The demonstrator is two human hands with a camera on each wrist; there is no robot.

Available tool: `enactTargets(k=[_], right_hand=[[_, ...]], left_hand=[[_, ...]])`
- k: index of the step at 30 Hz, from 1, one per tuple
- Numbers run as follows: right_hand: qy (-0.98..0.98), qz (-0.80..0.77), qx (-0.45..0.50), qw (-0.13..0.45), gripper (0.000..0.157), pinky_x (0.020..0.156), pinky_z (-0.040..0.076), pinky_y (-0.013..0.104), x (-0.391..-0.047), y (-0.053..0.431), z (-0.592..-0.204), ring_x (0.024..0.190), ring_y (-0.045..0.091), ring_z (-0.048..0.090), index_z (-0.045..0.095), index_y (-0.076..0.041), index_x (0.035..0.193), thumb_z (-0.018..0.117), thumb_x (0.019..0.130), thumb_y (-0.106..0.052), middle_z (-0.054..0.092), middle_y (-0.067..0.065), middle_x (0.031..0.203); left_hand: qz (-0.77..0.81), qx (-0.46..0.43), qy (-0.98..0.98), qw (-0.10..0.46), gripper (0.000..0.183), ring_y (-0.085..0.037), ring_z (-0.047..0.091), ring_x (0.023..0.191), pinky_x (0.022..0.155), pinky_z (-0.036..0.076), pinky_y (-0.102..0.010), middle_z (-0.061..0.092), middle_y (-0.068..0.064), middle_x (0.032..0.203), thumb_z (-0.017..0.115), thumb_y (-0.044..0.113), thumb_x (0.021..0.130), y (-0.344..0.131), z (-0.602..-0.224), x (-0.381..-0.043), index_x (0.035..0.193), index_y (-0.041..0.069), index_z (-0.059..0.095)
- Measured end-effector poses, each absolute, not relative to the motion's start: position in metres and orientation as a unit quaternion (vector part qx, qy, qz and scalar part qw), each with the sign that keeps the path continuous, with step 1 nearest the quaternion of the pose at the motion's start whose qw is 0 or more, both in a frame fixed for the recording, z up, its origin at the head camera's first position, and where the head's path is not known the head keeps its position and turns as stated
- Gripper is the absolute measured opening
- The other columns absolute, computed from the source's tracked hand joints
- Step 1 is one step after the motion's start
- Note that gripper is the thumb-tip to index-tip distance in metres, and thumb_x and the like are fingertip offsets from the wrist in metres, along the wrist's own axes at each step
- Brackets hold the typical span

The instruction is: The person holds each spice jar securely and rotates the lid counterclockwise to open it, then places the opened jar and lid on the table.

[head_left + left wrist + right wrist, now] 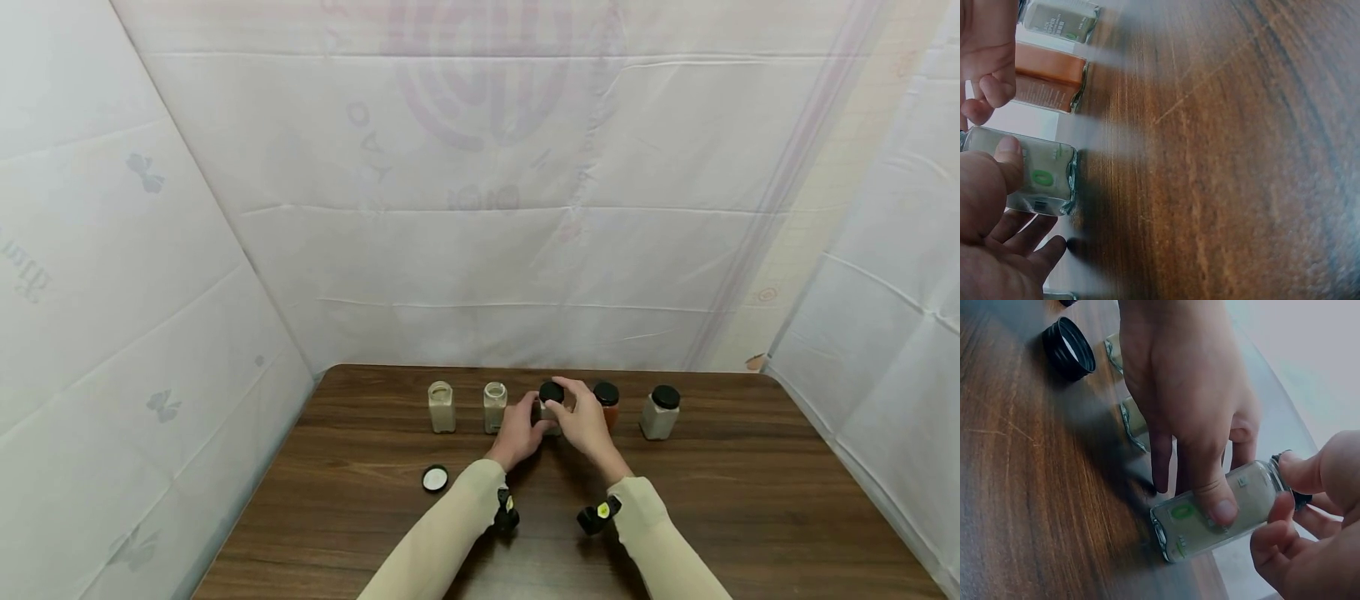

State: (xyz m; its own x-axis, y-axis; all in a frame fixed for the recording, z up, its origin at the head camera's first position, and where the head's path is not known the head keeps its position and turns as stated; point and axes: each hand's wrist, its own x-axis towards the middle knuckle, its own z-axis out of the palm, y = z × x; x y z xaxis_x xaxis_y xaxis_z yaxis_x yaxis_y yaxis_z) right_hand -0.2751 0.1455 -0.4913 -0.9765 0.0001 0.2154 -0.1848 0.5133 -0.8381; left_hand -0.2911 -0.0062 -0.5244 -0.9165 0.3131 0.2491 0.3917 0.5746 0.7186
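Observation:
A square glass spice jar (1244, 503) with pale contents and a green mark on its label stands on the table between the hands. My left hand (517, 429) grips the jar's body, thumb across the label in the left wrist view. The fingers and thumb of my right hand (588, 423) pinch its black lid (551, 392), which sits on the jar's mouth. Left of the hands are two lidless jars, one nearer (494, 409) and one farther (442, 408), both with pale contents. A loose black lid (435, 478) lies with its white inside facing up.
Right of the hands stands a black-lidded jar (1050, 78) with orange-red contents, partly covered by the right hand in the head view. Farther right is another lidded jar (660, 414) with greyish contents. White sheeting (480, 250) encloses the brown wooden table (750, 500) behind and at both sides.

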Motion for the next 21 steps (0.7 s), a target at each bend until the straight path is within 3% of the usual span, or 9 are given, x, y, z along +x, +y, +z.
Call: enactTargets(k=[8,16,21], right_hand=[[-0.865,0.493,0.066,0.072,0.049,0.052,0.046,0.031,-0.2756,0.1477,-0.4916,0.059,0.019,0.051,0.054,-0.014,0.149,0.067,0.102,-0.015,0.054,0.013,0.142],[-0.869,0.481,0.071,0.09,0.061,0.06,0.047,0.033,-0.2758,0.1457,-0.4944,0.069,0.018,0.053,0.051,-0.01,0.15,0.076,0.096,-0.024,0.052,0.017,0.143],[-0.873,0.469,0.058,0.12,0.063,0.061,0.047,0.035,-0.2766,0.1425,-0.4931,0.064,0.017,0.053,0.054,-0.005,0.146,0.08,0.092,-0.026,0.054,0.019,0.139]], left_hand=[[-0.414,-0.198,-0.887,0.047,0.044,-0.033,0.068,0.115,0.095,0.055,-0.047,0.068,-0.021,0.126,0.069,0.025,0.101,-0.0058,-0.5231,-0.2909,0.137,0.003,0.057],[-0.413,-0.214,-0.883,0.06,0.038,-0.032,0.07,0.108,0.091,0.056,-0.046,0.07,-0.018,0.122,0.067,0.016,0.101,-0.0066,-0.5227,-0.2904,0.135,0.001,0.057],[-0.414,-0.211,-0.884,0.057,0.039,-0.031,0.069,0.111,0.093,0.056,-0.046,0.07,-0.018,0.122,0.068,0.019,0.101,-0.0058,-0.5229,-0.2899,0.135,0.003,0.058]])
